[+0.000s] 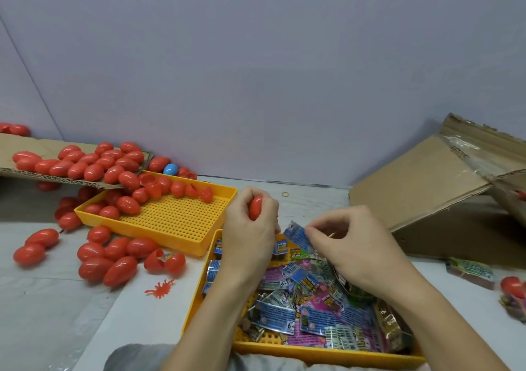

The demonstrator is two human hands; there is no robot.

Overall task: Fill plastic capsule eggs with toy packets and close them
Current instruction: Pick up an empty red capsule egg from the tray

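My left hand (250, 225) grips a red capsule egg (256, 207) above the near yellow tray (313, 352). My right hand (347, 245) pinches a blue toy packet (297, 236) just right of the egg. The near tray holds several colourful toy packets (307, 308). A far yellow tray (176, 225) holds several red eggs (128, 204) along its back left. More shut red eggs (113, 259) lie loose on the floor at left, with one open egg (165, 262) beside them.
A cardboard flap (71, 181) at left carries many red eggs; a blue egg (170, 169) sits behind the far tray. A tilted cardboard box (432, 197) stands at right. A red splat toy (160, 287) and a rubber band (284, 193) lie on the floor.
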